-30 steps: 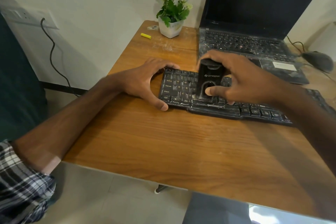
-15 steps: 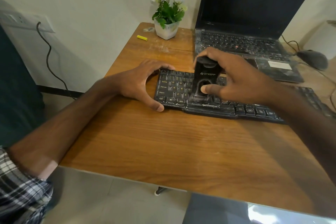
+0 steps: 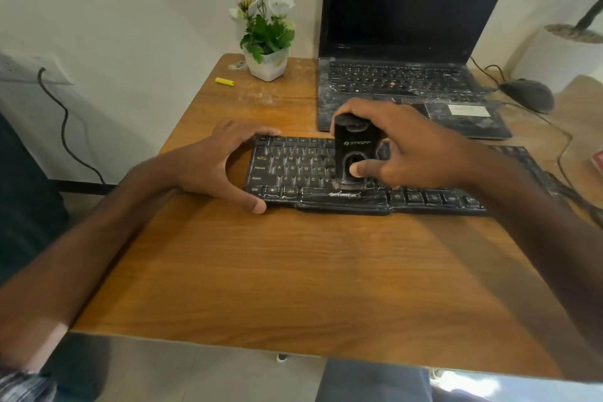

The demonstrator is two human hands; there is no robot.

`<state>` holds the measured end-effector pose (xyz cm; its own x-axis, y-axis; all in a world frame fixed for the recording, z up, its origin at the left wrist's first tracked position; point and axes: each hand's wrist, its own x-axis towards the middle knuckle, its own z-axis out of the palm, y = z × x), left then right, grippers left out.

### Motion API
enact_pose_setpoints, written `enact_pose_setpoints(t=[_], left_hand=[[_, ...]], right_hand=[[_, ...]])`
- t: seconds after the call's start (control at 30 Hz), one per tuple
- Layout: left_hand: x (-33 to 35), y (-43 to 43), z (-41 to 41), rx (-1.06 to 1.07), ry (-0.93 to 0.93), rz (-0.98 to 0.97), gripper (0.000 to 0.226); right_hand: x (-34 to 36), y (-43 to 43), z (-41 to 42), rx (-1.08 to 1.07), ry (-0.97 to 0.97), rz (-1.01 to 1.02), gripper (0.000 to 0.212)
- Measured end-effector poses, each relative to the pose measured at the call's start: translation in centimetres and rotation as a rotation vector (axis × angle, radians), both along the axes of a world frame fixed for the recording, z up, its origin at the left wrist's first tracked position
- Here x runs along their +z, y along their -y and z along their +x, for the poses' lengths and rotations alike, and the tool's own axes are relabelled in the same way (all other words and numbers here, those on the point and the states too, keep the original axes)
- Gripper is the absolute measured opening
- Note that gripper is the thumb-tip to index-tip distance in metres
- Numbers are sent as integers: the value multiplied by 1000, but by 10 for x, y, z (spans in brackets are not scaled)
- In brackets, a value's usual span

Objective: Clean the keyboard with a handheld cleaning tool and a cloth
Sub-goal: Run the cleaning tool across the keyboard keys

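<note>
A black dusty keyboard (image 3: 293, 170) lies across the wooden desk (image 3: 293, 271). My left hand (image 3: 215, 163) clamps its left end, fingers over the far edge and thumb on the near corner. My right hand (image 3: 411, 147) grips a black handheld cleaning tool (image 3: 354, 153) that stands upright on the keys near the keyboard's middle; my thumb presses into the oval opening on its front. No cloth is in view.
A dusty open laptop (image 3: 404, 85) stands behind the keyboard. A white pot of flowers (image 3: 267, 62) and a small yellow object (image 3: 224, 81) sit at the back left. A black mouse (image 3: 528, 95) with its cable lies at the right.
The tool and my right hand have slid slightly right along the keys. My left hand keeps its hold on the keyboard's left end.
</note>
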<state>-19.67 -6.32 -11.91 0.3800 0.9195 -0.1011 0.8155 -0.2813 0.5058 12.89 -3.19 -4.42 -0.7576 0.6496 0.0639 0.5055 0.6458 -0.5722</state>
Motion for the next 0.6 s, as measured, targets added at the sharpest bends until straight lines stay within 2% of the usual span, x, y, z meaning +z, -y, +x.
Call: enact_pose_setpoints(t=[0.27,0.43,0.6], left_hand=[[17,-8,95,-60,-234,184,127],[15,-23,128,-142,-124,242,115],[11,-21,121,-149,-113,225,120]], right_hand=[[3,-12,-4,63,39,13,47],[0,-13,-1,100,18,43,47],[-8,-14,4,114,-40,48,47]])
